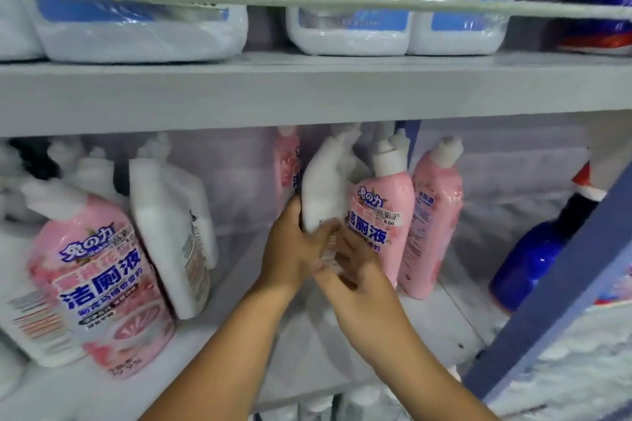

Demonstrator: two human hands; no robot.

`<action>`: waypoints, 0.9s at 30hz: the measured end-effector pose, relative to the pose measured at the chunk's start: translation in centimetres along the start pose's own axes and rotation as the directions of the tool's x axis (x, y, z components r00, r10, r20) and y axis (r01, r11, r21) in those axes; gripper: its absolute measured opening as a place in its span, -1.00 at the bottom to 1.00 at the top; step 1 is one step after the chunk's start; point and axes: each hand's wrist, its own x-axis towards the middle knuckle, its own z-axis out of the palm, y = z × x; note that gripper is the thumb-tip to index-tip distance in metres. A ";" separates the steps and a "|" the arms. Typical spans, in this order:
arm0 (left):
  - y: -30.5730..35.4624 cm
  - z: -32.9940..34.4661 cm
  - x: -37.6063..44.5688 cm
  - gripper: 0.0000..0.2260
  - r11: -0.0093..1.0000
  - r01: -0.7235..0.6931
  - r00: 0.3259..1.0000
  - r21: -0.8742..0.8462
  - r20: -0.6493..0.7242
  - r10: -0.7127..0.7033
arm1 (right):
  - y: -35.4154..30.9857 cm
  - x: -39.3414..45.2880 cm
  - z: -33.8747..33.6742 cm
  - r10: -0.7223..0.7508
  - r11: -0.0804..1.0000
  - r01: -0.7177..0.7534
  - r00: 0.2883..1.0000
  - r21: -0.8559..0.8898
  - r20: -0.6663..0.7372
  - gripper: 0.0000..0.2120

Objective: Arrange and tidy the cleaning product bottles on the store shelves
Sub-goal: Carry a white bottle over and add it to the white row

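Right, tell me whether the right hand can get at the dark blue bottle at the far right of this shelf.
Probably yes. The right hand is on the white bottle along with the left hand, but bare shelf lies between it and the blue bottle; the slanted blue post crosses only its edge.

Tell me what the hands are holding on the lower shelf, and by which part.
Both hands hold one white bottle by its lower body: the left hand wraps its left side, the right hand grips near its base.
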 end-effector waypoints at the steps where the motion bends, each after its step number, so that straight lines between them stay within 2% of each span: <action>1: -0.1 -0.6 -0.5 -0.67 1.000 0.018 0.999 0.000 -0.046 -0.018 | 0.1 0.1 0.1 -0.019 1.000 0.019 1.000 -0.017 -0.004 -0.54; 2: -0.2 -1.3 -0.9 -0.69 0.999 0.036 0.994 0.024 -0.100 -0.033 | 0.1 0.3 0.1 -0.016 0.999 0.015 1.000 -0.037 -0.023 -0.53; 5: -1.0 -4.0 -1.6 -0.71 0.991 0.103 0.950 0.089 -0.305 -0.071 | 0.7 1.2 0.9 0.012 0.995 -0.022 0.995 -0.099 -0.104 -0.23; 6: -1.3 -4.8 -1.7 -0.70 0.988 0.118 0.931 0.097 -0.358 -0.076 | 0.9 1.5 1.3 0.028 0.994 -0.041 0.991 -0.104 -0.129 -0.19; 10: -2.3 -6.7 -1.2 -0.65 0.988 0.118 0.897 0.095 -0.437 -0.065 | 0.9 2.6 3.3 -0.018 0.994 -0.011 0.966 -0.112 -0.257 -0.36; 14: -3.8 -7.0 -0.8 -0.61 0.982 0.087 0.912 0.165 -0.411 -0.012 | -0.9 5.6 5.0 -0.013 1.000 0.006 0.968 -0.029 -0.249 -0.50; 17: -5.3 -7.0 -1.1 -0.51 0.973 0.093 0.930 0.209 -0.368 -0.010 | -1.9 8.8 6.3 -0.077 0.989 0.046 0.971 -0.138 -0.228 -0.71; 19: -5.8 -7.0 -2.1 -0.47 0.980 0.111 0.943 0.168 -0.328 -0.051 | -2.3 10.3 7.7 -0.079 0.981 0.042 0.979 -0.190 -0.188 -0.69; 21: -6.6 -6.9 -3.2 -0.46 0.991 0.091 0.956 0.094 -0.286 -0.061 | -2.1 11.6 8.9 -0.085 0.966 0.017 0.963 -0.257 -0.257 -0.62; 24: -7.4 -6.9 -4.4 -0.52 1.000 0.022 0.968 -0.002 -0.249 -0.022 | -1.0 13.0 10.3 -0.160 0.939 0.038 0.929 -0.343 -0.335 -0.68; 27: -7.4 -6.9 -4.8 -0.55 1.000 0.004 0.969 -0.015 -0.245 -0.008 | -1.1 13.4 10.6 -0.071 0.954 -0.016 0.959 -0.300 -0.274 -0.66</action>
